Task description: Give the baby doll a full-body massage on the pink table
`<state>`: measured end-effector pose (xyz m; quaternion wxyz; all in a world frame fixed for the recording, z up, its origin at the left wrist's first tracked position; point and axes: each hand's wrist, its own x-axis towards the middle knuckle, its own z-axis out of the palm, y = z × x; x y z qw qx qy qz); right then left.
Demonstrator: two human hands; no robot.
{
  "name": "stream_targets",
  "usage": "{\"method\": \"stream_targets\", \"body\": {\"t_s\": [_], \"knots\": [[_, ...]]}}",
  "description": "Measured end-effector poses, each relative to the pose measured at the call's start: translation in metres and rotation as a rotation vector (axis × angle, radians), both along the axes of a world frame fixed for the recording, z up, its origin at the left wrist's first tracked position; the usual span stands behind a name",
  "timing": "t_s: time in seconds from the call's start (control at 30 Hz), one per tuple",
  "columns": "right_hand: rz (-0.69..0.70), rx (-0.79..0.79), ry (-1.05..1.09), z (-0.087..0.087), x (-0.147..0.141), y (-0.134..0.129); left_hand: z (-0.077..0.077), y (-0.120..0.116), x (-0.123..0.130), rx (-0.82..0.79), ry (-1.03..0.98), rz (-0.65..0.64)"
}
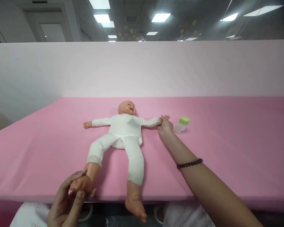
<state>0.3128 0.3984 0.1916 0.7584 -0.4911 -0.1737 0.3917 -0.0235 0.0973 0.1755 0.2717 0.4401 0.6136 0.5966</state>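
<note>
Head view: the doll (125, 127) lies lengthwise, head away, hands (66, 200) (166, 127) pinching its foot (82, 183) and wrist (160, 120).

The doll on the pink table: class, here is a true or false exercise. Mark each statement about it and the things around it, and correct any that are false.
1. The left hand grips one foot of the doll. True.
2. The doll lies face down. False: it lies on its back, its head turned to one side.
3. The right hand is at one of the doll's hands. True.
4. The dark coiled band is worn on the left arm. False: it is on the right arm.
5. The small container on the table has a green lid. True.
6. Both of the doll's feet are held. False: one is free, past the table's near edge.
</note>
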Motion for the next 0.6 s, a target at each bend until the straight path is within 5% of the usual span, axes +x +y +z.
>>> {"method": "stream_targets", "body": {"t_s": [0.13, 0.3, 0.5, 0.6], "knots": [[-0.027, 0.273, -0.303, 0.029, -0.027, -0.028, 0.040, 0.032, 0.006, 0.220, 0.047, -0.088], [0.165, 0.581, -0.832, 0.045, -0.065, -0.063, 0.079, 0.090, 0.024, 0.196, 0.130, -0.381], [0.365, 0.656, -1.495, 0.028, -0.083, -0.073, 0.086, 0.133, 0.036, 0.096, 0.242, -0.526], [0.399, 0.653, -1.568, 0.025, -0.081, -0.074, 0.084, 0.139, 0.039, 0.056, 0.240, -0.531]]}}
